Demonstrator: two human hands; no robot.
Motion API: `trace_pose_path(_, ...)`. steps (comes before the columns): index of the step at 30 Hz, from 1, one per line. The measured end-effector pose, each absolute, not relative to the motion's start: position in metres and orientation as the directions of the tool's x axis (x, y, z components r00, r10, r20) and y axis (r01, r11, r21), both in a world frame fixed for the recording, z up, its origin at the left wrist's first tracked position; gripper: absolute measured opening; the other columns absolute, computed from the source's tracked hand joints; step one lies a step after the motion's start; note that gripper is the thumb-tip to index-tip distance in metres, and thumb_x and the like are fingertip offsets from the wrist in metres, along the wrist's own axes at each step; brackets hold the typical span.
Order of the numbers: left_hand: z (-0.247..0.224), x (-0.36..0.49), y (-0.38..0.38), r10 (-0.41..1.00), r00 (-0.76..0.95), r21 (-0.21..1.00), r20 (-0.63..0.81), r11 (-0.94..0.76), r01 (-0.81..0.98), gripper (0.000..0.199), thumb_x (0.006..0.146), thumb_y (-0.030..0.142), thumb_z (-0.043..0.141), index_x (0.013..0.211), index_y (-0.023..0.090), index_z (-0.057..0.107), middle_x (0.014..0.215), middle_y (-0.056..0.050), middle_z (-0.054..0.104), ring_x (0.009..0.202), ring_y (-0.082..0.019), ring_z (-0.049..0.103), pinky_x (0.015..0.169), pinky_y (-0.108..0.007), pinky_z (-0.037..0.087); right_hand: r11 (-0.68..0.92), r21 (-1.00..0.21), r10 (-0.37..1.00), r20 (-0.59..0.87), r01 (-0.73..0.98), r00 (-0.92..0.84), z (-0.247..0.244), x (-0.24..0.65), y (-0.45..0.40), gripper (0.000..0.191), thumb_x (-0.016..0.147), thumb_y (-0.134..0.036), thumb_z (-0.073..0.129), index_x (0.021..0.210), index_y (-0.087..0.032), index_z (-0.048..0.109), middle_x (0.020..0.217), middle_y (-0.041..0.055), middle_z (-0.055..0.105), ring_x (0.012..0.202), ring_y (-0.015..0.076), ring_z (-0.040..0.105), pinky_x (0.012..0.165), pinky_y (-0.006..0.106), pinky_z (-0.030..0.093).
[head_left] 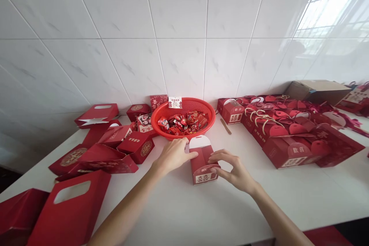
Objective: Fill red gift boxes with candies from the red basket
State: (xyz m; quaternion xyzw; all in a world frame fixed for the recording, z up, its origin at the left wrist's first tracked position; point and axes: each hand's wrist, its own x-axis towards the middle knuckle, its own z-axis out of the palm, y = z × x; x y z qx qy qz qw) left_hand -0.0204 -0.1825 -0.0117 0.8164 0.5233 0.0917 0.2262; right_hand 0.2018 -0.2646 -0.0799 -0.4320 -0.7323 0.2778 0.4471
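A small red box (pixel 199 163) with a rounded white flap standing up at its back sits on the white table, between my hands. My left hand (pixel 175 155) is at the box's left rear side, thumb stretched over its edge and fingers apart from the thumb. On the right, my right hand (pixel 233 167) has its fingers and thumb round the curved front flap near the box's right front corner. Just behind the box is a red plastic basket (pixel 211 117) holding wrapped sweets (pixel 180 123) and a white card (pixel 175 102).
Several red boxes (pixel 69 205) lie piled on the left of the table (pixel 178 215). Rows of red gift boxes with rope handles (pixel 284 148) fill the right, with a cardboard box (pixel 319 90) behind. A thin brown stick (pixel 225 126) lies right of the basket. Behind stands a tiled wall.
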Motion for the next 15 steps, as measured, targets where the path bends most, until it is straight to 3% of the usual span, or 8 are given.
trace_pose_path(4, -0.016, -0.022, -0.180, 0.825, 0.557, 0.612, -0.095, -0.392, 0.686, 0.026, 0.079, 0.038, 0.068, 0.100, 0.022, 0.066, 0.100, -0.004, 0.073, 0.093, -0.025, 0.066, 0.079, -0.032, 0.049, 0.432, -0.818, 0.901, 0.407, 0.380, -0.148, -0.081, 0.198, -0.268, 0.023, 0.093, -0.045, 0.066, 0.096, -0.022, 0.070, 0.095, 0.0071, 0.072, 0.090, 0.0213, 0.068, 0.081, 0.035, 0.057)
trace_pose_path(7, -0.020, -0.022, -0.177, 0.781, 0.622, 0.707, -0.054, -0.410, 0.577, 0.026, 0.077, 0.034, 0.071, 0.097, 0.020, 0.063, 0.105, -0.005, 0.072, 0.099, -0.025, 0.066, 0.088, -0.034, 0.050, 0.385, -0.837, 0.916, 0.398, 0.389, -0.052, -0.082, 0.199, -0.268, 0.022, 0.091, -0.044, 0.067, 0.096, -0.023, 0.068, 0.102, 0.0073, 0.072, 0.098, 0.0230, 0.067, 0.090, 0.039, 0.055)
trace_pose_path(12, -0.024, -0.023, -0.173, 0.692, 0.714, 0.774, -0.106, -0.394, 0.496, 0.032, 0.088, 0.051, 0.062, 0.094, 0.020, 0.066, 0.106, -0.006, 0.072, 0.106, -0.025, 0.066, 0.093, -0.035, 0.050, 0.291, -0.890, 0.942, 0.330, 0.352, 0.055, -0.091, 0.200, -0.263, 0.035, 0.088, -0.049, 0.067, 0.110, -0.023, 0.064, 0.116, 0.0087, 0.069, 0.109, 0.0252, 0.066, 0.098, 0.046, 0.054)
trace_pose_path(15, -0.024, -0.024, -0.174, 0.670, 0.727, 0.766, -0.148, -0.387, 0.513, 0.039, 0.084, 0.056, 0.066, 0.097, 0.020, 0.066, 0.106, -0.007, 0.071, 0.106, -0.026, 0.066, 0.090, -0.034, 0.051, 0.270, -0.903, 0.950, 0.307, 0.333, 0.063, -0.097, 0.198, -0.260, 0.035, 0.089, -0.049, 0.065, 0.112, -0.023, 0.062, 0.118, 0.0096, 0.068, 0.108, 0.0248, 0.066, 0.097, 0.045, 0.055)
